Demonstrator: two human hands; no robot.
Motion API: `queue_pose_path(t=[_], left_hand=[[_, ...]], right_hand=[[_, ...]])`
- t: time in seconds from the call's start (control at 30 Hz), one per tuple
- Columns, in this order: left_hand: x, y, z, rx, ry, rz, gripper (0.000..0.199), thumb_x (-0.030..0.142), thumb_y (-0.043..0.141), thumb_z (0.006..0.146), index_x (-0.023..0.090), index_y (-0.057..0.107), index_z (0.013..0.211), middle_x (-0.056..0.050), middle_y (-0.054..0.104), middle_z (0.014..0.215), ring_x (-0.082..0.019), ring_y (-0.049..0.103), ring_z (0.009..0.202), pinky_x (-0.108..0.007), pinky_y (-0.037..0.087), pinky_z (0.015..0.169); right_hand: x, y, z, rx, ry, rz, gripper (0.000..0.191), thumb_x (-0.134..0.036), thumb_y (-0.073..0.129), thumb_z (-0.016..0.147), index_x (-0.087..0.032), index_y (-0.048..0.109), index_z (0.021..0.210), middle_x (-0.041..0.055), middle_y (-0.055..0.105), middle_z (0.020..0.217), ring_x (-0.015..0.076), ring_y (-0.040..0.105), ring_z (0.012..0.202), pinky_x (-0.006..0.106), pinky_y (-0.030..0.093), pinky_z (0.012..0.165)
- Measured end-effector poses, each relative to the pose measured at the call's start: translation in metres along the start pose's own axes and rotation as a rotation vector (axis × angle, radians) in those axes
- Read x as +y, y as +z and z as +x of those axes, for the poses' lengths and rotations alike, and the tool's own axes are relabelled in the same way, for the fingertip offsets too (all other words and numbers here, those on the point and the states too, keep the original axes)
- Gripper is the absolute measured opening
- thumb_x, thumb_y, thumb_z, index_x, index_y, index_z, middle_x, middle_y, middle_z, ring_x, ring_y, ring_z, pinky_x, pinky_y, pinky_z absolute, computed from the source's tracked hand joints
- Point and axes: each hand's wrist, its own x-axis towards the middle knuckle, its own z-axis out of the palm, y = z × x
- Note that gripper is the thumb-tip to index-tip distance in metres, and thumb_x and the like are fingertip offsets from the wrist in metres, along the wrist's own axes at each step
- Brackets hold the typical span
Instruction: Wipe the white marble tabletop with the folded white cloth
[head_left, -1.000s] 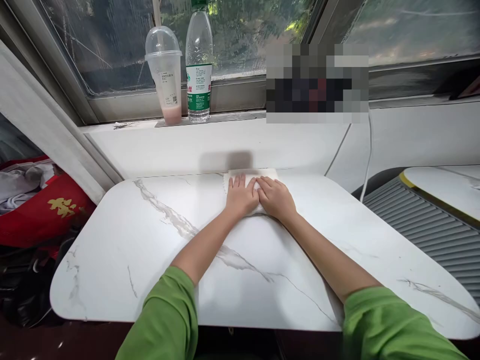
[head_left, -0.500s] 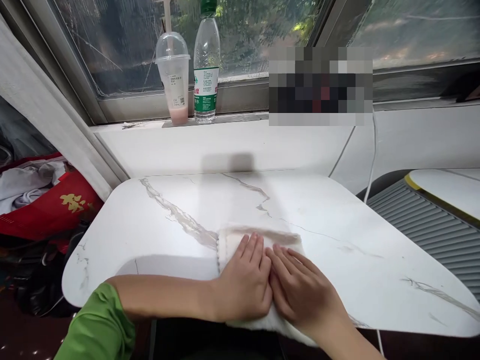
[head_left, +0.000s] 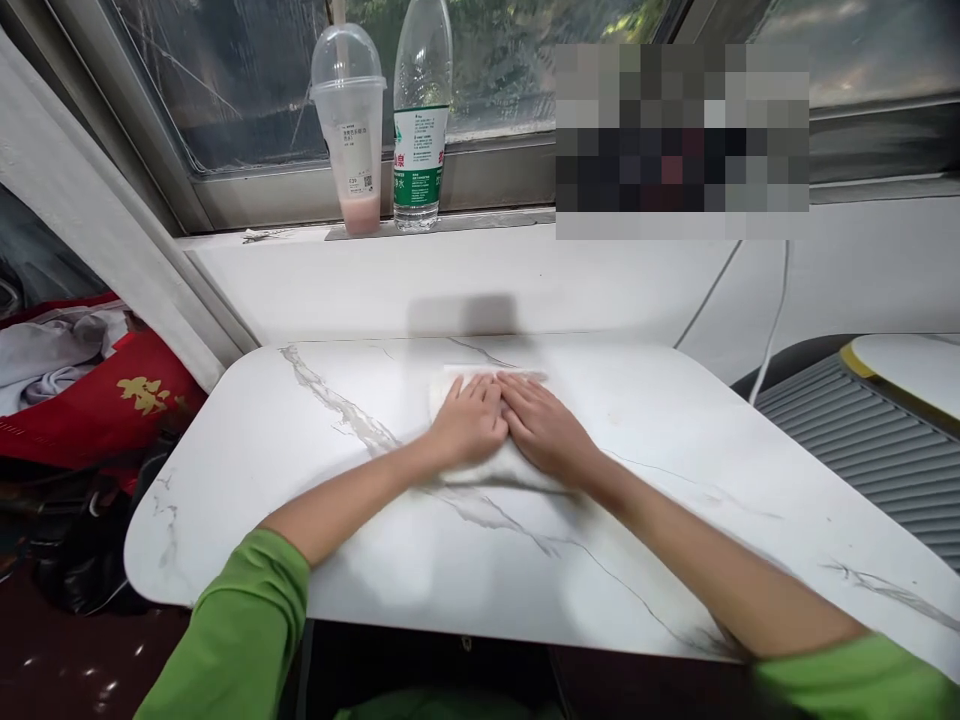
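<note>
A white cloth [head_left: 499, 472] lies folded on the white marbled table [head_left: 360, 570], close to its back edge. My left hand [head_left: 469, 422] rests flat on the cloth's left part, fingers stretched forward. Beside it, my right hand [head_left: 544, 425] presses flat on the cloth as well, its fingers extended and angled toward the left hand. The two hands touch or nearly touch at the fingers. Much of the cloth is hidden under them.
On the window sill stand a plastic cup [head_left: 351, 140] with pink liquid and a clear bottle [head_left: 421, 150]. A red bag [head_left: 112, 400] with clothes is at the left. White cable [head_left: 772, 330] hangs at the right, near a grey ribbed surface [head_left: 870, 440].
Both hands have slid forward with the cloth, from the table's front edge toward its back edge. The arms are stretched out further, and the view has shifted slightly.
</note>
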Motion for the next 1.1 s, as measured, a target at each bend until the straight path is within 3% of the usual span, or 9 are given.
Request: queue_pose_path(t=[0.13, 0.23, 0.43, 0.57, 0.67, 0.83, 0.93, 1.0, 1.1], left_hand=[[-0.034, 0.002, 0.05, 0.061, 0.015, -0.016, 0.045, 0.019, 0.03, 0.09, 0.006, 0.039, 0.133, -0.012, 0.042, 0.143, -0.018, 0.032, 0.135, -0.036, 0.013, 0.116], [-0.048, 0.002, 0.072, 0.098, -0.01, -0.028, 0.038, 0.017, 0.03, 0.09, 0.008, 0.043, 0.125, -0.012, 0.049, 0.136, -0.017, 0.038, 0.13, -0.036, 0.015, 0.115], [-0.047, 0.004, 0.066, 0.151, -0.051, -0.005, 0.032, 0.016, 0.031, 0.09, 0.012, 0.046, 0.119, -0.01, 0.052, 0.132, -0.017, 0.042, 0.126, -0.034, 0.019, 0.113], [-0.038, 0.003, 0.044, 0.154, -0.032, -0.008, 0.035, 0.017, 0.034, 0.09, 0.01, 0.046, 0.122, -0.011, 0.051, 0.133, -0.017, 0.041, 0.128, -0.033, 0.019, 0.113], [-0.026, 0.002, 0.013, 0.137, 0.006, -0.007, 0.039, 0.018, 0.035, 0.09, 0.009, 0.044, 0.127, -0.011, 0.049, 0.137, -0.017, 0.039, 0.131, -0.034, 0.018, 0.114], [0.008, -0.001, -0.079, 0.145, 0.095, 0.025, 0.046, 0.023, 0.033, 0.092, 0.004, 0.04, 0.133, -0.017, 0.042, 0.142, -0.024, 0.032, 0.136, -0.041, 0.017, 0.116], [0.025, -0.005, -0.129, 0.138, 0.158, 0.019, 0.049, 0.026, 0.035, 0.092, 0.002, 0.04, 0.134, -0.019, 0.039, 0.144, -0.028, 0.027, 0.139, -0.046, 0.017, 0.116], [0.03, -0.008, -0.142, 0.115, 0.182, 0.006, 0.049, 0.026, 0.036, 0.091, 0.002, 0.041, 0.133, -0.019, 0.039, 0.144, -0.028, 0.026, 0.139, -0.045, 0.017, 0.116], [0.025, -0.011, -0.132, 0.099, 0.162, -0.002, 0.049, 0.025, 0.037, 0.088, 0.002, 0.042, 0.131, -0.019, 0.04, 0.143, -0.028, 0.028, 0.138, -0.044, 0.017, 0.116]], right_hand=[[0.025, 0.013, 0.055, -0.049, 0.025, -0.015, 0.052, -0.02, 0.027, 0.089, -0.004, 0.045, 0.135, 0.0156, 0.046, 0.141, 0.0246, 0.04, 0.132, 0.042, 0.03, 0.11], [0.035, 0.018, 0.081, -0.031, 0.047, -0.002, 0.051, -0.019, 0.026, 0.088, -0.005, 0.048, 0.132, 0.0144, 0.049, 0.139, 0.0235, 0.043, 0.13, 0.04, 0.031, 0.109], [0.03, 0.016, 0.079, -0.014, 0.038, -0.035, 0.05, -0.02, 0.025, 0.09, -0.005, 0.048, 0.132, 0.0143, 0.049, 0.139, 0.024, 0.042, 0.131, 0.041, 0.031, 0.108], [0.012, 0.008, 0.055, -0.039, 0.069, -0.052, 0.052, -0.02, 0.022, 0.092, -0.003, 0.044, 0.136, 0.0137, 0.044, 0.143, 0.0238, 0.038, 0.134, 0.041, 0.028, 0.111], [-0.011, 0.002, 0.025, -0.018, 0.076, -0.079, 0.051, -0.021, 0.022, 0.093, -0.004, 0.045, 0.136, 0.0146, 0.044, 0.143, 0.0244, 0.038, 0.134, 0.043, 0.029, 0.11], [-0.066, -0.015, -0.052, 0.048, -0.056, -0.131, 0.051, -0.022, 0.024, 0.094, -0.003, 0.046, 0.135, 0.0175, 0.046, 0.141, 0.0255, 0.038, 0.134, 0.045, 0.032, 0.109], [-0.094, -0.025, -0.09, 0.106, -0.177, -0.117, 0.053, -0.023, 0.028, 0.093, -0.004, 0.037, 0.141, 0.0165, 0.042, 0.144, 0.0257, 0.029, 0.138, 0.046, 0.032, 0.11], [-0.102, -0.03, -0.1, 0.131, -0.194, -0.102, 0.055, -0.022, 0.029, 0.092, -0.006, 0.031, 0.145, 0.0157, 0.042, 0.144, 0.0249, 0.028, 0.139, 0.046, 0.032, 0.11], [-0.098, -0.03, -0.09, 0.103, -0.191, -0.076, 0.053, -0.021, 0.027, 0.093, -0.005, 0.034, 0.142, 0.0155, 0.045, 0.142, 0.0238, 0.032, 0.137, 0.044, 0.032, 0.109]])
